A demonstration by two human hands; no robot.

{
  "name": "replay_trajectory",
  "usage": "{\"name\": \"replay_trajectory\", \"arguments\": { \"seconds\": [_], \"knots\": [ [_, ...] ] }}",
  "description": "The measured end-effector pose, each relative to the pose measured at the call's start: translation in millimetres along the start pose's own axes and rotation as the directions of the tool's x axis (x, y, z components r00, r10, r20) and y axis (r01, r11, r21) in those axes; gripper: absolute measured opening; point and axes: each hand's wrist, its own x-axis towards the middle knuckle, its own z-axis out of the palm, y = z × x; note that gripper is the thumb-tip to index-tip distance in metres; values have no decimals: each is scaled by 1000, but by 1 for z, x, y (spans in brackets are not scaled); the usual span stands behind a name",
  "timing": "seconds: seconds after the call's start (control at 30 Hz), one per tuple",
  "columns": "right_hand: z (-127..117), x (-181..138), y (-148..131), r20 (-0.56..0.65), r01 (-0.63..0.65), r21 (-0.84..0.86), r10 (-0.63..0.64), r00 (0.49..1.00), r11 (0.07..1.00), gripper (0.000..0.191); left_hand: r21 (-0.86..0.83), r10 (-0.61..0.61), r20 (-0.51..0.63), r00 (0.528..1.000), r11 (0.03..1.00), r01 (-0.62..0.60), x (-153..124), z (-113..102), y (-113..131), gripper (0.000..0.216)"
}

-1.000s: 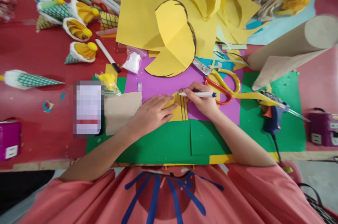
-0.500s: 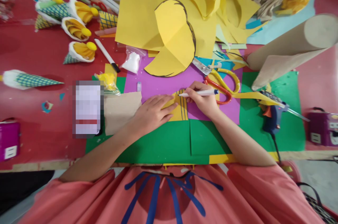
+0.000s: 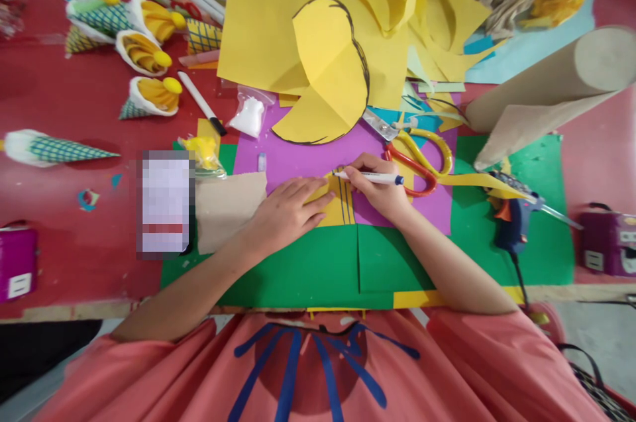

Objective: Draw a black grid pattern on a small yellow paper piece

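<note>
My right hand (image 3: 377, 190) grips a white marker (image 3: 380, 177) with a blue end, its tip touching a small yellow paper (image 3: 340, 210). Several dark lines run down that paper's right part. Flat on its left part lies my left hand (image 3: 293, 210), fingers stretched out and partly covering it. Beneath are purple paper (image 3: 298, 160) and green sheets (image 3: 298, 269). Just beyond the right hand rest scissors (image 3: 417, 160) with red and yellow handles. A yellow cut-out (image 3: 330, 77) edged in black lies farther back.
Paper cones (image 3: 149, 97) with white rims and a capped marker (image 3: 201, 104) lie at the left. A phone-like blurred object (image 3: 165, 203) sits beside brown paper (image 3: 231, 210). At the right are a glue gun (image 3: 517, 216) and a large paper roll (image 3: 541, 81).
The marker in my right hand has shifted slightly left and up, and its back end tilts lower. My left hand stays in place on the yellow paper.
</note>
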Motion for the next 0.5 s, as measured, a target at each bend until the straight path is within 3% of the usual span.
{"name": "replay_trajectory", "arguments": {
  "seconds": [0.23,0.5],
  "knots": [
    [-2,0,0,-25,-64,143,69,997,988,27,100,20,1,1000,995,-20,1,0,0,34],
    [0,1,2,-16,-11,78,12,1000,997,25,94,-19,24,1000,995,17,2,2,-2,38]
  ]
}}
